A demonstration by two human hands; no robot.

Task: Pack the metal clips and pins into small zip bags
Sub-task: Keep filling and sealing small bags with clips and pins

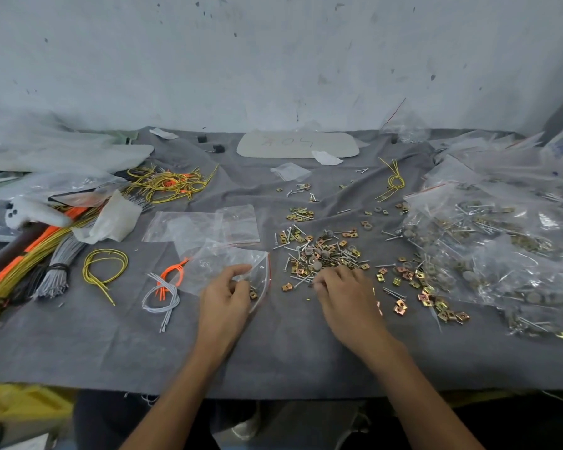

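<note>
A grey cloth (273,352) covered the bench below a scuffed white wall (273,60). The left hand (225,298) pinched the small zip bag (220,264) near its red-striped mouth. The right hand (345,295) curled its fingertips into the loose pile of metal clips and pins (322,254) just beside the bag; whether they held any, I could not tell. If the mouth sagged shut, pieces would likely scatter on the cloth

A zip bag (210,263) lies left of the clip pile (322,251), filled bags (501,248) to its right.
</note>
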